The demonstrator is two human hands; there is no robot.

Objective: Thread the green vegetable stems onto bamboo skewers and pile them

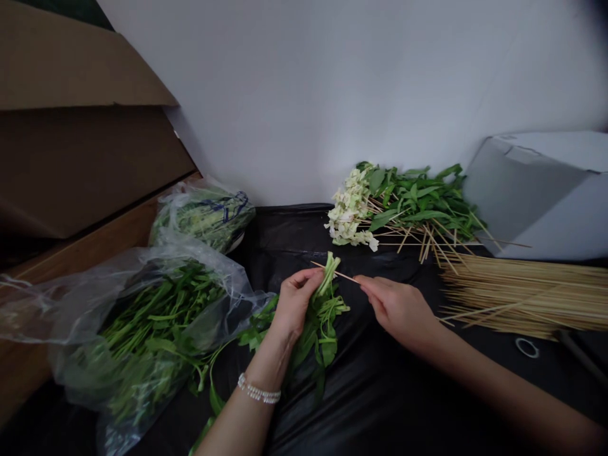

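Note:
My left hand point(295, 303) is closed around a small bunch of green leafy stems point(325, 316), their cut ends pointing up. My right hand point(396, 309) pinches a thin bamboo skewer point(338, 273) that runs through the stem ends just above my left thumb. Both hands hover over a black plastic sheet point(370, 392). A pearl bracelet point(259, 392) is on my left wrist.
A clear bag of loose greens point(142, 329) lies at the left, another bag point(204, 215) behind it. Skewered greens are piled point(403, 206) at the back. A heap of bare skewers point(522, 294) lies right, near a grey box point(541, 196). Cardboard point(80, 126) stands at far left.

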